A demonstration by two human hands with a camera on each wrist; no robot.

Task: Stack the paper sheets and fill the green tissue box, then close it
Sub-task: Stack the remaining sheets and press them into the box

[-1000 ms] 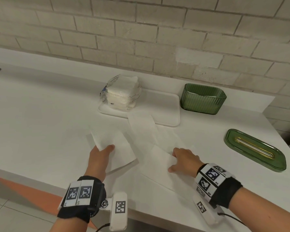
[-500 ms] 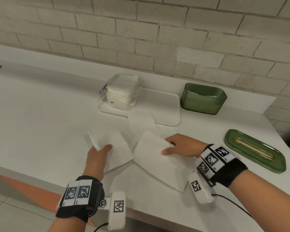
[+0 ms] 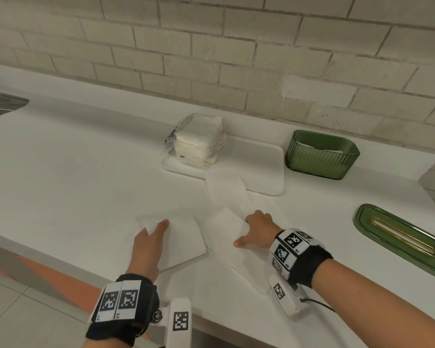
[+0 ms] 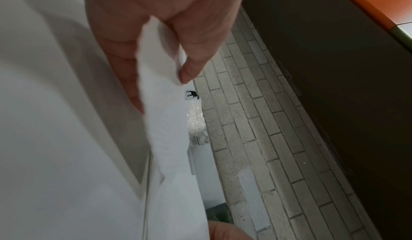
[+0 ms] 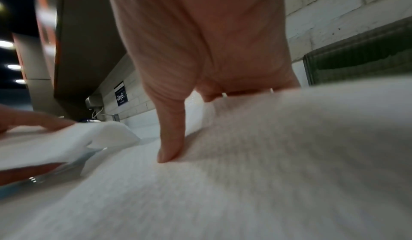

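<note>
My left hand (image 3: 151, 234) pinches the far corner of a white paper sheet (image 3: 181, 242) near the counter's front edge; the left wrist view shows thumb and fingers closed on that sheet (image 4: 165, 120). To its right, my right hand (image 3: 255, 229) holds a second sheet (image 3: 226, 229), thumb pressed on top and fingers curled at its far edge; this sheet (image 5: 245, 155) fills the right wrist view. More loose sheets (image 3: 226, 189) lie between the hands and the tray. The green tissue box (image 3: 322, 156) stands open at the back right. Its green lid (image 3: 399, 242) lies apart at the right.
A white tray (image 3: 261, 167) by the wall carries an opened plastic pack of tissues (image 3: 199, 144). A brick wall runs behind the counter. A dark sink edge (image 3: 3, 106) shows at far left. The counter's front edge is just below my wrists.
My right hand lifted its sheet, carried it left toward the left hand's sheet, and lowered it. The left hand has barely moved and keeps its pinch.
</note>
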